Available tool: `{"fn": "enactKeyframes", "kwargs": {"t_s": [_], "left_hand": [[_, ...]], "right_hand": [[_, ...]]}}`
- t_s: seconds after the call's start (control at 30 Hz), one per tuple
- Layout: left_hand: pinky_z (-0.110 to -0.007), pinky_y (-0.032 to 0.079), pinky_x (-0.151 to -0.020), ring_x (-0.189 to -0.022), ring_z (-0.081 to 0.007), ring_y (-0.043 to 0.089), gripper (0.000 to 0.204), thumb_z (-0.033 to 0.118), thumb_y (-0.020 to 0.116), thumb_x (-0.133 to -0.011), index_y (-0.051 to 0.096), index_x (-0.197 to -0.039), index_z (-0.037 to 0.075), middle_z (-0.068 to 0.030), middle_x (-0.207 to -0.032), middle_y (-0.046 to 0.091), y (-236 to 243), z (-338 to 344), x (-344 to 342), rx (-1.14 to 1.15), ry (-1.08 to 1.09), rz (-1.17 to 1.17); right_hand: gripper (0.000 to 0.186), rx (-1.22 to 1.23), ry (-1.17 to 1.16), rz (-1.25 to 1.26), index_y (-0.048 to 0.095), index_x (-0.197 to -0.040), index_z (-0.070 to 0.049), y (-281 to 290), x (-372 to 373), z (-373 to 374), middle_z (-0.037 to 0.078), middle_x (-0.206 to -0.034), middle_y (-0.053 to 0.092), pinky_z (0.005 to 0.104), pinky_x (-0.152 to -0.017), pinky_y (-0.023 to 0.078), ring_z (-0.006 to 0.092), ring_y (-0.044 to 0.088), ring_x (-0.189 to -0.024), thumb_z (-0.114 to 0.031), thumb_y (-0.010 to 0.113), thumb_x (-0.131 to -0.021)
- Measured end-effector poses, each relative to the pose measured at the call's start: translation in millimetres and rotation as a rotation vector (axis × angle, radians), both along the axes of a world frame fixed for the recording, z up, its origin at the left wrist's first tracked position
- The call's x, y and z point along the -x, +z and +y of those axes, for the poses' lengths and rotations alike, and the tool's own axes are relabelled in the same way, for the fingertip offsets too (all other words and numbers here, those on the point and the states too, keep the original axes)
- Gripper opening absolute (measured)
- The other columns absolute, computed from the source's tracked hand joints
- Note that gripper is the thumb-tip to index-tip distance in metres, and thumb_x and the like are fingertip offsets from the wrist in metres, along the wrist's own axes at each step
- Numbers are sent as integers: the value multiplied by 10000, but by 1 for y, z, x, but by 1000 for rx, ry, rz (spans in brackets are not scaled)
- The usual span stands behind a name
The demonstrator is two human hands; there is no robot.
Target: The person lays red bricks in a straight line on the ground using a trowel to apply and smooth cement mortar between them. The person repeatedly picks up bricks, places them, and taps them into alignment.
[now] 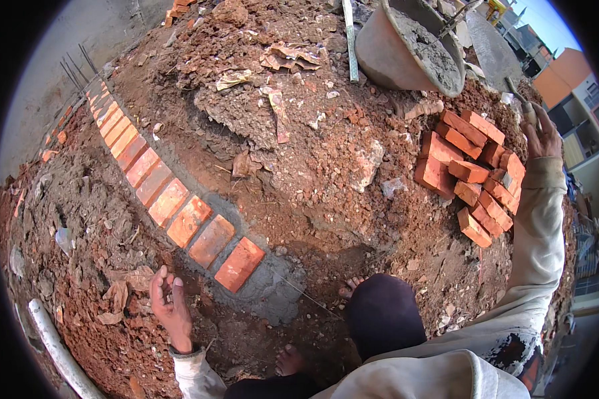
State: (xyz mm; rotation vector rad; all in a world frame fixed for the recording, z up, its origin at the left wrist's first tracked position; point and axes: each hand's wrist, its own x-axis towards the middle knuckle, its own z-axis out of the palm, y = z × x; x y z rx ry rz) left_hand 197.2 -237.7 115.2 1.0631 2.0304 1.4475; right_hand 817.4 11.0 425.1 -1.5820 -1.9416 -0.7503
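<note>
My left hand (173,311) is raised over the soil beside the near end of a brick row, its fingers apart and slightly bent, holding nothing. The nearest brick (239,264) lies flat on grey mortar (273,292), set slightly apart from the others. Beyond it the brick row (158,182) curves away to the far left, mortar along its side. Stretched out to the far right, my right hand (544,136) is closed round the handle of a trowel (528,113); its blade is hard to tell from the grey surface behind it.
A brick pile (469,169) lies left of my right forearm. Behind it a tub (406,50) of wet mortar stands tilted. A thin string (306,292) runs near my bare feet (289,359). A white pipe (60,352) lies lower left; thin rods (76,66) stand by the far wall.
</note>
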Motion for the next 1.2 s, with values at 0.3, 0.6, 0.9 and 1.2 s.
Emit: {"fn": "enactKeyframes", "kwargs": {"t_s": [0.3,0.6,0.9,1.2], "left_hand": [[-307,480,-770,-848,-191,576,274,48,586,-917,564,-1182,-18,-120,-1093,570,115,-83,-11,395,-114,111],[-275,453,-688,-767,-119,545,262,84,606,-909,575,-1161,19,-76,-924,577,236,-143,-81,563,-43,57],[-295,531,-713,-794,-185,640,292,106,660,-892,586,-1164,30,-132,-1081,622,346,-175,-129,812,71,-157],[-367,542,-775,-913,-245,661,351,185,701,-850,615,-1156,35,-156,-1092,645,367,-190,-202,980,287,-131]], "right_hand": [[384,1207,-351,248,676,-1128,-45,73,12,85,49,-651,610,323,-449,423,152,552,-502,-202,619,-782],[333,1186,-187,1163,639,-1086,-21,-9,73,158,82,-628,601,303,-387,420,178,520,-429,-179,591,-798],[369,1051,72,1090,659,-1172,-22,9,44,151,-14,-675,580,221,-471,377,66,498,-537,-115,629,-816],[324,1153,88,1082,613,-1184,-23,15,-58,130,-16,-669,548,217,-438,349,51,453,-500,-105,613,-870]]}}
